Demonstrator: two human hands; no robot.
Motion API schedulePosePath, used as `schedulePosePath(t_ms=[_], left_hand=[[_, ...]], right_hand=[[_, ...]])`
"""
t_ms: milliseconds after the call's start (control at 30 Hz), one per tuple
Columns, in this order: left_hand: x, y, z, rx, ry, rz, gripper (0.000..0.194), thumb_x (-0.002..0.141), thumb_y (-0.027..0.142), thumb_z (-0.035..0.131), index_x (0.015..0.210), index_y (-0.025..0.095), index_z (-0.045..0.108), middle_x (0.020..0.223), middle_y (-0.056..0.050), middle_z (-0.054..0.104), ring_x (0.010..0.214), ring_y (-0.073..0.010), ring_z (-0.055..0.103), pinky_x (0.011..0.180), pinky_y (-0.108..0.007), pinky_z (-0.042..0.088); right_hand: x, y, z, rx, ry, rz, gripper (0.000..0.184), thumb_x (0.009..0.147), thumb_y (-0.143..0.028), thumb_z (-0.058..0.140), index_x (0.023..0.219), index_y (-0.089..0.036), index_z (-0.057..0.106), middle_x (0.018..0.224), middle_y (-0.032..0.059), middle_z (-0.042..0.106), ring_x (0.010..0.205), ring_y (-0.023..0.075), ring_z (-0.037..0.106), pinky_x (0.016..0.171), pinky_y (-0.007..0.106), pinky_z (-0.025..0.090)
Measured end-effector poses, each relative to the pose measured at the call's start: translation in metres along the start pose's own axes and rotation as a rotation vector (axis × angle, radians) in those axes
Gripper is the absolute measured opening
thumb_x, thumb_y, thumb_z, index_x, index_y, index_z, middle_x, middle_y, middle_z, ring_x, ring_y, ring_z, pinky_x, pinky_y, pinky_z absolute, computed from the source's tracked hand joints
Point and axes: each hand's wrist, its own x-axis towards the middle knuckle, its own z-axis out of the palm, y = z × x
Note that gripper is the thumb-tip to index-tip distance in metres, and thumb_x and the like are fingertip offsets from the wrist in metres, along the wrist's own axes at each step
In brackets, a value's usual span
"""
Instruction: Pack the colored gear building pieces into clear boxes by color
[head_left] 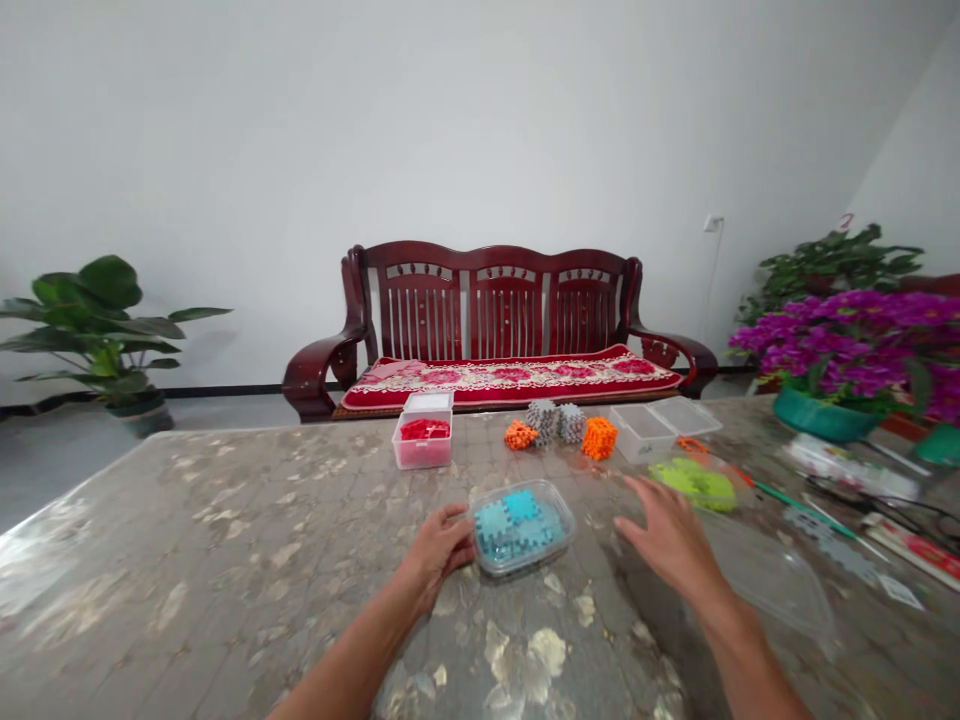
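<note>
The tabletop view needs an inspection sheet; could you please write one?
Surface: table, floral pattern, glossy.
Job's things: tub with blue pieces.
Clutter: red pieces in a box; orange shapes, grey shapes, clear box, green pieces.
Grippers: bare hands; left hand at the tub's left end, right hand open, apart from it.
Cables: black cable at right; white cord on the wall.
Surroundings: sofa, potted plant, purple flowers.

home living room: carved wooden sofa (501,300), potted plant (112,330), purple flowers (862,340)
</note>
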Motion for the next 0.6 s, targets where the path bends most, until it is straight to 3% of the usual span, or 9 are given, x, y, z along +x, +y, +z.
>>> schedulePosePath(t_ms=[167, 300, 433, 600], left_hand=[[-0.004, 0.003, 0.000, 0.020, -0.050, 0.043, 0.059, 0.078, 0.016, 0.080, 0.128, 0.018, 0.049, 0.064, 0.010, 0.057, 0.045, -0.0069, 0.054, 0.043, -0.015, 0.043], [0.001, -0.002, 0.006, 0.006, -0.067, 0.003, 0.056, 0.076, 0.017, 0.082, 0.124, 0.017, 0.053, 0.060, 0.010, 0.054, 0.044, -0.0070, 0.054, 0.043, -0.015, 0.045], [0.011, -0.008, 0.018, -0.040, -0.051, -0.011, 0.036, 0.081, 0.014, 0.077, 0.111, 0.017, 0.057, 0.063, 0.007, 0.059, 0.050, -0.0087, 0.059, 0.050, -0.018, 0.053], [0.022, -0.009, 0.033, -0.095, -0.036, 0.005, 0.028, 0.082, 0.011, 0.073, 0.103, 0.017, 0.057, 0.063, 0.005, 0.061, 0.050, -0.0096, 0.060, 0.049, -0.019, 0.054]], right_hand=[[-0.031, 0.069, -0.011, -0.313, -0.064, 0.110, 0.081, 0.068, -0.038, 0.068, 0.145, -0.021, 0.050, 0.150, 0.0173, 0.049, 0.138, 0.0425, 0.042, 0.108, 0.057, 0.038], [-0.047, 0.098, -0.004, -0.375, -0.165, 0.172, 0.077, 0.070, -0.043, 0.065, 0.144, -0.026, 0.052, 0.146, 0.0152, 0.055, 0.134, 0.0407, 0.049, 0.106, 0.056, 0.042], [-0.060, 0.094, 0.003, -0.387, -0.157, 0.150, 0.068, 0.081, -0.040, 0.055, 0.146, -0.022, 0.050, 0.150, 0.0159, 0.050, 0.134, 0.0385, 0.050, 0.106, 0.054, 0.042], [-0.067, 0.065, 0.003, -0.341, -0.120, 0.078, 0.062, 0.082, -0.035, 0.052, 0.143, -0.026, 0.053, 0.146, 0.0145, 0.055, 0.131, 0.0381, 0.053, 0.103, 0.055, 0.045]])
